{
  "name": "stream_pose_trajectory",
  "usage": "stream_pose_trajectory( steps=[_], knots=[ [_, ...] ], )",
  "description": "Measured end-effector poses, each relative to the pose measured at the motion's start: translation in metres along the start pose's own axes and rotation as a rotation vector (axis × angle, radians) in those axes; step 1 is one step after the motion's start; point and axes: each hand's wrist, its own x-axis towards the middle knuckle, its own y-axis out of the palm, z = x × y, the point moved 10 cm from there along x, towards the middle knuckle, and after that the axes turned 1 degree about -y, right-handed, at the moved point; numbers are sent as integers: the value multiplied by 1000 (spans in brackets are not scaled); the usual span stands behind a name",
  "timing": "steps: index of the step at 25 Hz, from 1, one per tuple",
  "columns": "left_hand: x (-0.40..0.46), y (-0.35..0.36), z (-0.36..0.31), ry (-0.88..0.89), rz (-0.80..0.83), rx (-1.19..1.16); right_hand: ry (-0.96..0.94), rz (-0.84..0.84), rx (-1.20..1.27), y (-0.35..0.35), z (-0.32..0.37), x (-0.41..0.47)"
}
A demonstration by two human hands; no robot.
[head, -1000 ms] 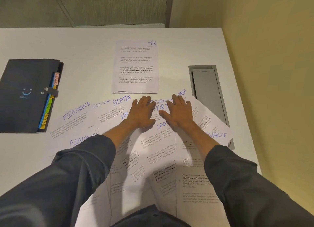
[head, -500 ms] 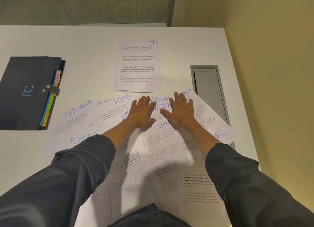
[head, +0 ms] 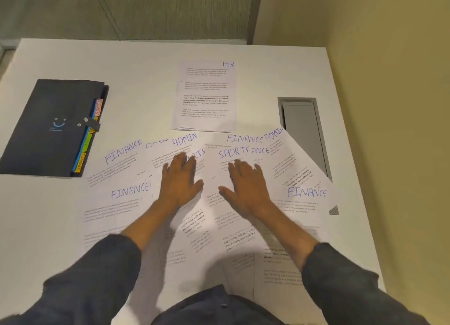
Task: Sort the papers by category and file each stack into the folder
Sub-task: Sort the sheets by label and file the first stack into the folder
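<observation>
Sorting has barely started — only the HR stack (head: 205, 95) sits apart at the far side of the bench (head: 146, 64). The rest, FINANCE, ADMIN and SPORTS sheets (head: 233, 151), lie fanned and overlapping. Left hand (head: 181, 181) and right hand (head: 246, 188) both press flat on the spread, fingers straight, gripping nothing. The black folder (head: 48, 127) sits strapped closed off to the left — nothing filed yet, I'd say.

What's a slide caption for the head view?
Both hands, left hand and right hand, flat on fanned labelled papers; HR stack apart, folder closed.
</observation>
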Motion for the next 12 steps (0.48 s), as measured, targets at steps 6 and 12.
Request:
stream_pose_trajectory(
  steps=[6,12],
  knots=[
    [-114,30,50,-121,-19,-9,-88,112,68,43,63,-61],
    [-177,69,92,-394,133,41,-68,229,10,78,90,-89]
  ],
)
